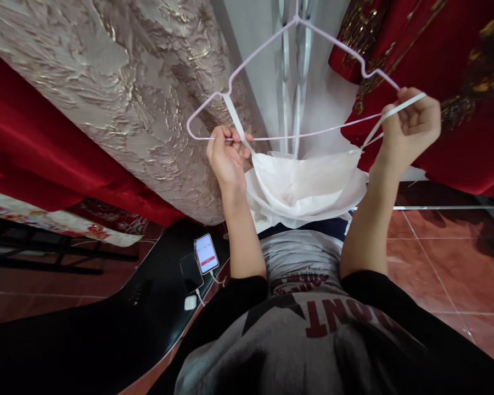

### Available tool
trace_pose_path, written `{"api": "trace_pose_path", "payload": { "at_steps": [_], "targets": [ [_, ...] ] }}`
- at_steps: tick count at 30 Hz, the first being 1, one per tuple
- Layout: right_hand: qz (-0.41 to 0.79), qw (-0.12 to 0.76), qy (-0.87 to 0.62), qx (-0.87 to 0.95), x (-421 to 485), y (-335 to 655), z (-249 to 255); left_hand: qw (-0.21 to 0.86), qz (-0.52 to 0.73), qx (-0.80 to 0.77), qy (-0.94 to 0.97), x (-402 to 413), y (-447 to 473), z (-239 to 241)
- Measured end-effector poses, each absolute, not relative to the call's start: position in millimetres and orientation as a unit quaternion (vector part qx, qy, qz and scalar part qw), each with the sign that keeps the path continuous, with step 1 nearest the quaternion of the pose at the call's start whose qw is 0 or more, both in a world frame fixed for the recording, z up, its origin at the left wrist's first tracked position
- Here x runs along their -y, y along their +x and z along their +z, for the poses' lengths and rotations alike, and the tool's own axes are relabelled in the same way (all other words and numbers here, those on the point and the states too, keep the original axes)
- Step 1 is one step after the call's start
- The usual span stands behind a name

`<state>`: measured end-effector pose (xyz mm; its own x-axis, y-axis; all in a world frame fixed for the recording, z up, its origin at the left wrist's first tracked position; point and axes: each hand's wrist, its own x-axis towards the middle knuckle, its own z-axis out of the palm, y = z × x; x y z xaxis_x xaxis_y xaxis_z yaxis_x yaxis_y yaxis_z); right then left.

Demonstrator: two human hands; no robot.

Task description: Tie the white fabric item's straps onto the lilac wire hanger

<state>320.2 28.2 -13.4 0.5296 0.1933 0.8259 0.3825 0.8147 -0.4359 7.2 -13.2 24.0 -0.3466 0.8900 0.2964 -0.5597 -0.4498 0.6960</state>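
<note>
A pale pink clothes hanger (pixel 263 46) hangs in front of me, its hook cut off by the top edge of the head view. Below it droops a white garment (pixel 308 178) with thin straps. One strap loops over the hanger's left notch, and my left hand (pixel 227 156) closes around the hanger's lower bar beside that strap. My right hand (pixel 414 123) grips the hanger's right end, with the other strap (pixel 403 108) stretched over its thumb and fingers. That strap is outside the right notch. The right tip of the hanger is hidden in my fingers.
Beige textured fabric (pixel 156 99) hangs at the left, and red cloth with gold sequins (pixel 436 71) at the right. On a black bench (pixel 86 340) lie a lit phone (pixel 206 253), a dark phone (pixel 190 272) and a white case (pixel 190 302) with cables. A metal rail (pixel 436 208) runs low at right.
</note>
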Motion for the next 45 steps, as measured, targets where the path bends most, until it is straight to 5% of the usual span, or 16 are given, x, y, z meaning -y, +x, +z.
{"api": "trace_pose_path", "payload": {
  "at_steps": [8,15,19,24,28,34,45],
  "targets": [
    [-0.074,0.845,-0.28,0.449,-29,342,14,0.464,0.779,-0.237,0.349,20,0,28],
    [0.049,0.663,-0.372,0.648,1,297,78,0.438,0.789,-0.245,0.355,17,0,26],
    [-0.014,0.649,-0.396,0.649,4,281,83,0.455,0.785,-0.239,0.345,19,0,29],
    [-0.173,0.762,-0.34,0.524,1,271,44,0.484,0.786,-0.254,0.29,27,5,40],
    [-0.04,0.741,-0.325,0.587,26,243,29,0.492,0.779,-0.278,0.272,31,8,42],
    [0.181,0.502,-0.434,0.726,56,223,40,0.471,0.777,-0.255,0.33,25,7,25],
    [0.156,0.563,-0.466,0.665,41,224,31,0.499,0.582,-0.365,0.528,62,-23,33]
  ]
}}
